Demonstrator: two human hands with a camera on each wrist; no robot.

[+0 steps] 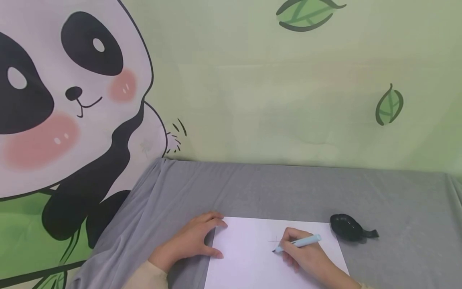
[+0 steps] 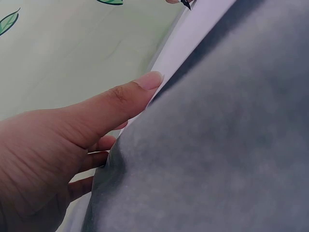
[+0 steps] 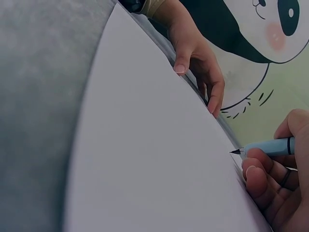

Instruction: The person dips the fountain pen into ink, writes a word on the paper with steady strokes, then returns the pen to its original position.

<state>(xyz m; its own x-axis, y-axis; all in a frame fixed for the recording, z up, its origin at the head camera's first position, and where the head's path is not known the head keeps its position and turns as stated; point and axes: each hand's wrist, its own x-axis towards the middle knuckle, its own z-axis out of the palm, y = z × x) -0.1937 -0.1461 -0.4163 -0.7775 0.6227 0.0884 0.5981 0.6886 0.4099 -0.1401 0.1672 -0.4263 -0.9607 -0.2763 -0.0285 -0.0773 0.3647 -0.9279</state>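
Note:
A white sheet of paper (image 1: 242,257) lies on the grey cloth. My left hand (image 1: 191,241) rests at its left edge, thumb and fingertips spread and touching the margin; in the left wrist view the thumb (image 2: 125,94) presses along the paper's edge. Over the sheet, my right hand (image 1: 306,257) pinches a light blue fountain pen (image 1: 307,240), tilted with its dark nib down to the left, at or just above the paper. Thin crossed lines (image 1: 275,241) show just above the nib. The right wrist view shows the pen (image 3: 270,148) between thumb and fingers.
A black, gourd-shaped dish (image 1: 346,228) with a short stem sits at the paper's upper right corner. Grey cloth (image 1: 267,188) covers the table. Behind it stands a pale green backdrop (image 1: 252,100) with a painted panda and leaves.

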